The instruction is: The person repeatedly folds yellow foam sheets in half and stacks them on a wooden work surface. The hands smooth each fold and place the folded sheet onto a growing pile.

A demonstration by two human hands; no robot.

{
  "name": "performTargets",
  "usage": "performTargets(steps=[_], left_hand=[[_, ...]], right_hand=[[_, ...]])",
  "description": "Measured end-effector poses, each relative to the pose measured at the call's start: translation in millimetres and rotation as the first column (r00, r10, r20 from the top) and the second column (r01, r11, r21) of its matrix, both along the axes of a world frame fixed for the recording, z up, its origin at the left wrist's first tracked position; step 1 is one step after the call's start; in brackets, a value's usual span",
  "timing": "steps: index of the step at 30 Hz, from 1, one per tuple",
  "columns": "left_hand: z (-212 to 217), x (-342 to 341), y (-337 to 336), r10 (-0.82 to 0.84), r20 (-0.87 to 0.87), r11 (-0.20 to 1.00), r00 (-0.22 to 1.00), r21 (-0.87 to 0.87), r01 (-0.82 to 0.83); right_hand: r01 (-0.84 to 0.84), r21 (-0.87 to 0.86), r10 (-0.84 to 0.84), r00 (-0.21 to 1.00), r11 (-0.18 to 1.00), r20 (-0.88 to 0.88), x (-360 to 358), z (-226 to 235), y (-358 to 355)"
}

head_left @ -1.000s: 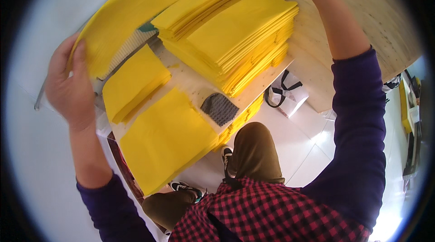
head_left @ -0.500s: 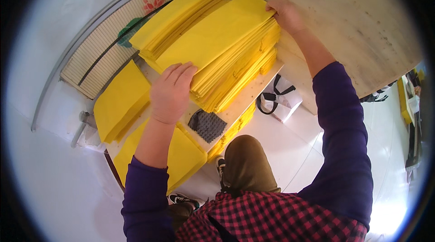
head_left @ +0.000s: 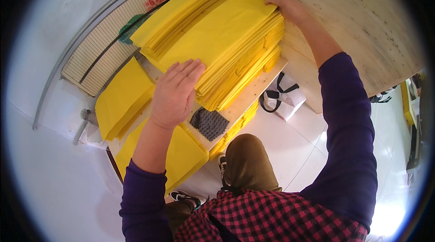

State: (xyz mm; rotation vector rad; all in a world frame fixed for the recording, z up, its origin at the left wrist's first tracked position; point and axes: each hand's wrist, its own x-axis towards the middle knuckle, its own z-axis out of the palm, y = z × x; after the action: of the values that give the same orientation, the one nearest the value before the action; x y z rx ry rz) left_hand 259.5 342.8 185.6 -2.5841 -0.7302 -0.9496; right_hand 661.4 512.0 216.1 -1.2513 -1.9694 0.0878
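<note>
Right grip (head_left: 289, 8), yellow stack (head_left: 222, 29), lengthwise upper-right

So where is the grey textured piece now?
Just below the head view's centre, the grey piece lies beside the tall yellow stack, right of the left hand.

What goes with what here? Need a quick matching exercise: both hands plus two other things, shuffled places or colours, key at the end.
Column one:
1. Left hand
2. Right hand
3. Cloth
4. Bag

Column two:
A. Mostly white
B. At the far end of the tall yellow stack
C. Dark grey
D. At the near end of that stack

Pairs: 1-D, 2-B, 3-C, 4-A
</note>
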Motion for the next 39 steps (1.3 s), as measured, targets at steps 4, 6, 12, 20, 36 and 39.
performTargets(steps=[4,6,12,20,36,39], left_hand=[[-6,-1,-4,0.041,-0.039,0.998,0.998,-0.05,-0.043],[-10,0,-4,0.053,-0.044,0.996,0.998,-0.067,-0.056],[-22,7,-4,0.082,0.018,0.991,0.996,-0.103,-0.08],[-34,15,-5,0.105,0.148,0.989,0.983,-0.121,-0.087],[-27,12,-9,0.18,0.042,0.983,0.983,-0.056,-0.177],[-28,13,-10,0.206,0.037,0.978,0.978,-0.029,-0.205]], right_hand=[[-0.016,0.135,-0.015,0.974,0.991,0.226,7,-2,4],[-0.017,0.331,-0.165,0.842,0.944,0.514,15,-4,1],[0.074,0.242,-0.173,0.891,0.967,0.419,12,-5,-6],[0.083,0.49,-0.266,0.91,0.868,0.317,11,-14,-40],[0.074,0.524,-0.339,0.836,0.848,0.431,7,-6,-40],[0.077,0.547,-0.34,0.852,0.833,0.397,4,-8,-40]])
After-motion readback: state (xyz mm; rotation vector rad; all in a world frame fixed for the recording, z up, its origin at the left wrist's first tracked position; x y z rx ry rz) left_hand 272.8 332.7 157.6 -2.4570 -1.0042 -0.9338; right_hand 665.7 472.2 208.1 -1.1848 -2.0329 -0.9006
